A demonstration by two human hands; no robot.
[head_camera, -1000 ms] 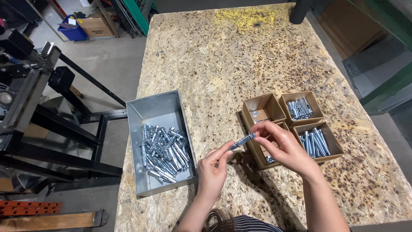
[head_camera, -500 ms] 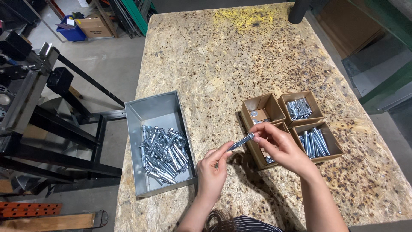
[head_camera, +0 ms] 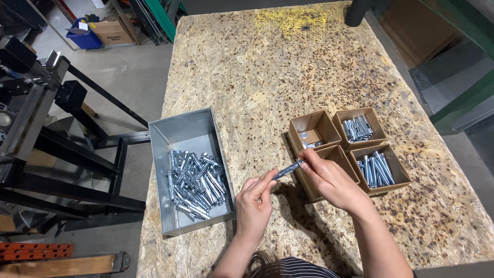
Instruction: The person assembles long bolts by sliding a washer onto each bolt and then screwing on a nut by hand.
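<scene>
Both forearms reached forward over the tabletop (head_camera: 288, 67); left hand (head_camera: 254, 206) and right hand (head_camera: 332, 180) pinched one bolt (head_camera: 288, 169) between their fingertips.

Bolt tray (head_camera: 177, 135) left; four boxes (head_camera: 355, 116) right, apparently adjoining.

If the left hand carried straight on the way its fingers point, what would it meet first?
Probably the right hand, which holds the other end of the same bolt the left hand pinches. Beyond it stands the front-left cardboard box; depth is hard to judge.
</scene>
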